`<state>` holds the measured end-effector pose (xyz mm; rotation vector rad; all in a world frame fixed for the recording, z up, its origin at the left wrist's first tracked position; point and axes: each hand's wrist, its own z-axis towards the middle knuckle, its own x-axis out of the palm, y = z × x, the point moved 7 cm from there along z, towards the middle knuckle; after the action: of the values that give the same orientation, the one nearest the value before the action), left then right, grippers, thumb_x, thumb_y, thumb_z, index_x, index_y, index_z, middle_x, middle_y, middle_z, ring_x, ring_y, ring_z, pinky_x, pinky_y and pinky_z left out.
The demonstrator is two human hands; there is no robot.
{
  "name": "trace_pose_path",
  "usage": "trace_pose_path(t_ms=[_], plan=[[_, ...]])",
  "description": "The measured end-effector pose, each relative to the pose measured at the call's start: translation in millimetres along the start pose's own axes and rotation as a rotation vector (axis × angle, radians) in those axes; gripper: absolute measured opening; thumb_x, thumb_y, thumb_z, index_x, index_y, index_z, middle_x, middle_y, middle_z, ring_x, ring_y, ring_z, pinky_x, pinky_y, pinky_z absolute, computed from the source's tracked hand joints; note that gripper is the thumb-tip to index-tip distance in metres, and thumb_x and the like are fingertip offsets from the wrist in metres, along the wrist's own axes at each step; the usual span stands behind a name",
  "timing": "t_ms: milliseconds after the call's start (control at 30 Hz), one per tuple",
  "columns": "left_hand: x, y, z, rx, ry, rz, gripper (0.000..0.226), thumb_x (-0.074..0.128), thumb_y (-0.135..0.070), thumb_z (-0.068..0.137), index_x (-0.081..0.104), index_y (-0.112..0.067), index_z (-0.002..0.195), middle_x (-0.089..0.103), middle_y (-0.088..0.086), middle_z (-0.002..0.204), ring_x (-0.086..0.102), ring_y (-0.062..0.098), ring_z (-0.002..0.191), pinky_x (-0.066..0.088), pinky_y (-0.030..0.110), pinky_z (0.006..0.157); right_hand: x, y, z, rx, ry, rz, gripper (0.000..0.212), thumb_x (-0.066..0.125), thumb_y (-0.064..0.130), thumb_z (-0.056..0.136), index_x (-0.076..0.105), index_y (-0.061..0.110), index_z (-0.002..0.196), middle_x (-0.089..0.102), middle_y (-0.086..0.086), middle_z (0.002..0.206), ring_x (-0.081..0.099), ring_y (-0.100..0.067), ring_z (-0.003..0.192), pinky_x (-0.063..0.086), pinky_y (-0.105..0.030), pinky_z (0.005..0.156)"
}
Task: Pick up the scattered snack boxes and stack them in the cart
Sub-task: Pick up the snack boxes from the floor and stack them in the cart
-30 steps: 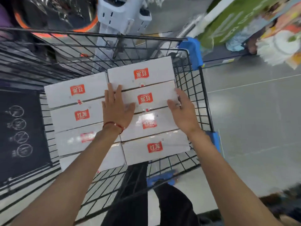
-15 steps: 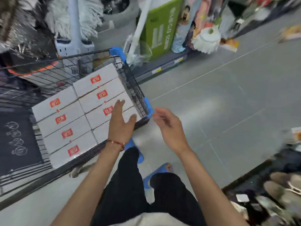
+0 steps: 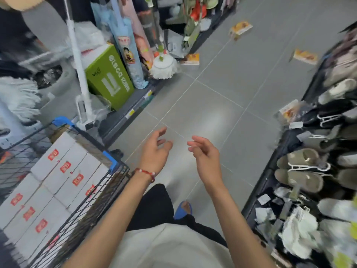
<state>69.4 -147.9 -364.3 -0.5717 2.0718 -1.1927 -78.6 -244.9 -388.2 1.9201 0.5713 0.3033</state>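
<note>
1. Snack boxes (image 3: pixel 65 167), white with red labels, lie flat in close rows inside the cart (image 3: pixel 109 161), filling the layer that shows right up to its wire wall.
2. Three boxes with orange-yellow faces lie on the floor (image 3: pixel 212 105), all well apart from the cart. The nearest floor box (image 3: pixel 192 59) sits beyond the cart's far corner, just beside a white mop head (image 3: pixel 164 66). The second floor box (image 3: pixel 240 28) and third floor box (image 3: pixel 305 56) lie farther from the cart again. A similar item opposite the cart, at the edge of the slipper rack (image 3: pixel 299 178), is too blurred to confirm.
3. The left hand (image 3: pixel 154 151), with a red bracelet (image 3: pixel 145 173) at the wrist, hovers just past the cart's blue corner, fingers spread and lightly curved, holding nothing. The right hand (image 3: pixel 204 153) is farther from the cart, fingers loose and apart, also empty. Neither touches the cart.
4. Assessment: stacking is partly done, and the step in hand is fetching another box.
5. Recommendation: collect the box nearest the cart first. Grip it by its long edges and carry it level.
6. Recommendation: set it square on the rows in the cart, edges in line with the boxes beneath, so the new layer will not slide.
</note>
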Motion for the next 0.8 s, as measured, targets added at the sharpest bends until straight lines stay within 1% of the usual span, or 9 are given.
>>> trace_pose_path(t_ms=[67, 133, 233, 300, 400, 467, 600, 667, 800], plan=[[20, -21, 13, 0.043, 0.045, 0.01, 0.038, 0.061, -0.007, 0.096, 0.057, -0.014, 0.133, 0.058, -0.004, 0.132, 0.059, 0.008, 0.1, 0.043, 0.004, 0.08, -22, 6, 13, 0.029, -0.071, 0.063, 0.026, 0.06, 0.005, 0.099, 0.071, 0.022, 0.114, 0.077, -0.002, 0.109, 0.07, -0.021, 0.107, 0.053, -0.034, 0.1], [39, -37, 30, 0.075, 0.081, 0.003, 0.032, 0.061, -0.007, 0.096, 0.06, -0.018, 0.125, 0.06, -0.004, 0.128, 0.06, 0.003, 0.095, 0.043, 0.001, 0.08, -41, 10, 31, 0.053, -0.123, 0.105, 0.027, 0.06, 0.003, 0.098, 0.071, 0.02, 0.116, 0.077, -0.001, 0.108, 0.071, -0.018, 0.105, 0.053, -0.034, 0.101], [69, -60, 64, 0.086, 0.148, -0.016, 0.03, 0.06, -0.005, 0.096, 0.061, -0.021, 0.121, 0.062, -0.005, 0.123, 0.06, -0.001, 0.095, 0.046, 0.005, 0.081, -68, 23, 64, 0.059, -0.186, 0.143, 0.026, 0.059, 0.005, 0.1, 0.071, 0.02, 0.118, 0.077, 0.001, 0.107, 0.071, -0.012, 0.098, 0.053, -0.03, 0.098], [91, -74, 90, 0.072, 0.197, -0.032, 0.028, 0.059, -0.004, 0.096, 0.062, -0.021, 0.119, 0.063, -0.006, 0.12, 0.061, -0.001, 0.093, 0.047, 0.011, 0.083, -85, 34, 91, 0.067, -0.236, 0.167, 0.025, 0.059, 0.006, 0.1, 0.071, 0.021, 0.117, 0.078, 0.001, 0.108, 0.072, -0.011, 0.096, 0.052, -0.028, 0.095], [127, -98, 137, 0.05, 0.276, -0.046, 0.025, 0.059, -0.005, 0.096, 0.064, -0.022, 0.115, 0.067, -0.005, 0.117, 0.063, 0.001, 0.095, 0.047, 0.021, 0.087, -108, 55, 136, 0.068, -0.313, 0.199, 0.026, 0.058, 0.005, 0.1, 0.071, 0.022, 0.115, 0.078, 0.001, 0.107, 0.072, -0.01, 0.093, 0.053, -0.03, 0.097], [149, -119, 170, 0.043, 0.322, -0.05, 0.026, 0.06, -0.005, 0.096, 0.065, -0.023, 0.113, 0.069, -0.005, 0.113, 0.064, 0.004, 0.1, 0.046, 0.021, 0.088, -120, 73, 167, 0.076, -0.355, 0.216, 0.026, 0.058, 0.006, 0.1, 0.07, 0.02, 0.117, 0.078, 0.0, 0.108, 0.072, -0.01, 0.094, 0.053, -0.032, 0.099], [186, -166, 231, 0.063, 0.417, -0.022, 0.026, 0.06, -0.005, 0.096, 0.066, -0.023, 0.114, 0.071, -0.009, 0.109, 0.065, 0.001, 0.101, 0.047, 0.018, 0.088, -143, 105, 223, 0.106, -0.429, 0.237, 0.026, 0.058, 0.008, 0.1, 0.07, 0.019, 0.12, 0.077, 0.001, 0.111, 0.072, -0.009, 0.096, 0.053, -0.032, 0.101], [205, -189, 260, 0.091, 0.46, 0.004, 0.026, 0.06, -0.005, 0.096, 0.066, -0.023, 0.114, 0.071, -0.008, 0.109, 0.065, 0.003, 0.104, 0.048, 0.018, 0.09, -154, 120, 251, 0.11, -0.463, 0.267, 0.026, 0.058, 0.007, 0.1, 0.07, 0.019, 0.119, 0.077, 0.0, 0.11, 0.072, -0.008, 0.096, 0.053, -0.03, 0.1], [252, -223, 313, 0.074, 0.542, 0.053, 0.026, 0.06, -0.005, 0.096, 0.066, -0.026, 0.11, 0.072, -0.008, 0.109, 0.066, 0.01, 0.107, 0.048, 0.023, 0.09, -180, 142, 299, 0.128, -0.535, 0.322, 0.023, 0.058, 0.008, 0.101, 0.07, 0.022, 0.115, 0.078, 0.001, 0.109, 0.072, -0.007, 0.093, 0.054, -0.027, 0.094]])
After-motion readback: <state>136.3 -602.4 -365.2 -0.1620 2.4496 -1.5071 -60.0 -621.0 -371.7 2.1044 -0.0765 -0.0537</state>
